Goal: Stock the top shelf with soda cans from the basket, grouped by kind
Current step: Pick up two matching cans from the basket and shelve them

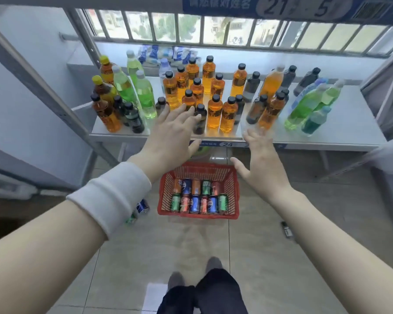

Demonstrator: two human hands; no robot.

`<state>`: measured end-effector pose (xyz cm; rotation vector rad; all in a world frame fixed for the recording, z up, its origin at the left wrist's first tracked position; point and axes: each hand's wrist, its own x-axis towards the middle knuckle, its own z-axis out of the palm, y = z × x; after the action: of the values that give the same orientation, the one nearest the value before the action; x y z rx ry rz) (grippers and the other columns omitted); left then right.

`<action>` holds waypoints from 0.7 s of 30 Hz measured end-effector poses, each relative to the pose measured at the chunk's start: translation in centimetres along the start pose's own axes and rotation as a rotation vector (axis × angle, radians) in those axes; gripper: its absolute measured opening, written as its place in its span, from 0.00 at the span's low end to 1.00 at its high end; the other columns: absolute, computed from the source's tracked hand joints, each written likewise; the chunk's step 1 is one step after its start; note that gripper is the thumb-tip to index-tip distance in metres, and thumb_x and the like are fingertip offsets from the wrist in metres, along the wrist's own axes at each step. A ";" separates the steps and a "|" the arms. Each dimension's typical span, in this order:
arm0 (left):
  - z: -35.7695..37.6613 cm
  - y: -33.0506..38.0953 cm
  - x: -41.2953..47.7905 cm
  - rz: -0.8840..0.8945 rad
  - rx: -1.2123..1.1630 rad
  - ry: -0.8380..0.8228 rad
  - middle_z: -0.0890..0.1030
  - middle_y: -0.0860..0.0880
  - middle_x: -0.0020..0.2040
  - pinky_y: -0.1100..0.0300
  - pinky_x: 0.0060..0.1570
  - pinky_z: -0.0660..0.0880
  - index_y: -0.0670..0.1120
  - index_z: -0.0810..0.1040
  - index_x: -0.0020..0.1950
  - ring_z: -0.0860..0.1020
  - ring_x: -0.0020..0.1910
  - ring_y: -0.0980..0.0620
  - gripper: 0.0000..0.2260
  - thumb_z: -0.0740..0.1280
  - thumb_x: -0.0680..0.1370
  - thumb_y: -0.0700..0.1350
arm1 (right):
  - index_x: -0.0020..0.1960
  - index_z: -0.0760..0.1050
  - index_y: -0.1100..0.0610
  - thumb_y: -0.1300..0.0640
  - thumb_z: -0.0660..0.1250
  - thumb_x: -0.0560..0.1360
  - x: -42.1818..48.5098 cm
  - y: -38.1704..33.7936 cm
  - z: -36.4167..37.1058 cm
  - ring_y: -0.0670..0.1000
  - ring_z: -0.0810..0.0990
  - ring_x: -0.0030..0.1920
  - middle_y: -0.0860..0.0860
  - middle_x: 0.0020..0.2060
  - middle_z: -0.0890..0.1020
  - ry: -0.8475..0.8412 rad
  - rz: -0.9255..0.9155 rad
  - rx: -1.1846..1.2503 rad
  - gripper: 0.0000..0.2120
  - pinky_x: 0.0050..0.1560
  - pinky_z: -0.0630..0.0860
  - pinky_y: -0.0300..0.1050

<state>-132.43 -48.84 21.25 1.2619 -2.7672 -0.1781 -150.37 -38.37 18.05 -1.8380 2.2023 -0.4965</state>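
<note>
A red plastic basket (234,193) stands on the tiled floor below the shelf. In it lie several soda cans (197,196) in two rows, mixed green, red, blue and orange. My left hand (170,137) reaches forward above the basket with fingers spread, holding nothing; a white wristband sits on that wrist. To its right my right hand (261,164) is also stretched out flat and empty. The edge of the top shelf (213,3) shows only as a strip at the top, with a blue label.
The middle shelf (338,134) carries several bottles (216,109) of orange, green and dark drinks. A blue can (143,206) and a green can (132,218) lie on the floor left of the basket. A small dark object (286,231) lies on the floor at right. My feet are below.
</note>
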 end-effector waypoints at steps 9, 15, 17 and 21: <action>10.4 -1.7 -3.1 -0.055 -0.096 -0.229 0.60 0.48 0.75 0.51 0.73 0.44 0.47 0.60 0.74 0.53 0.76 0.50 0.25 0.59 0.79 0.52 | 0.74 0.56 0.60 0.49 0.63 0.76 -3.5 4.2 8.4 0.53 0.47 0.76 0.54 0.75 0.58 -0.182 0.225 0.052 0.32 0.74 0.44 0.45; 19.6 -2.2 -3.2 -0.243 -0.258 -0.438 0.63 0.49 0.74 0.53 0.73 0.47 0.48 0.63 0.72 0.57 0.75 0.51 0.23 0.60 0.78 0.52 | 0.75 0.54 0.58 0.48 0.64 0.75 -2.4 9.1 13.9 0.51 0.49 0.76 0.52 0.75 0.58 -0.354 0.462 0.178 0.34 0.73 0.53 0.46; 22.7 -2.1 -2.8 -0.300 -0.318 -0.498 0.64 0.50 0.74 0.54 0.73 0.49 0.48 0.64 0.72 0.58 0.74 0.51 0.23 0.60 0.78 0.52 | 0.75 0.54 0.57 0.47 0.64 0.75 -1.8 10.6 16.1 0.50 0.52 0.76 0.51 0.74 0.59 -0.415 0.507 0.228 0.34 0.72 0.55 0.44; 32.2 -2.7 -1.1 -0.393 -0.484 -0.563 0.68 0.51 0.70 0.56 0.70 0.59 0.49 0.65 0.71 0.64 0.71 0.52 0.22 0.62 0.78 0.50 | 0.74 0.57 0.56 0.48 0.66 0.74 0.5 14.9 23.7 0.49 0.62 0.71 0.51 0.70 0.65 -0.491 0.622 0.318 0.33 0.65 0.59 0.36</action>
<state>-134.06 -47.62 -10.97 1.7815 -2.5481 -1.3224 -154.80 -39.13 -9.55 -0.9149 2.0435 -0.2147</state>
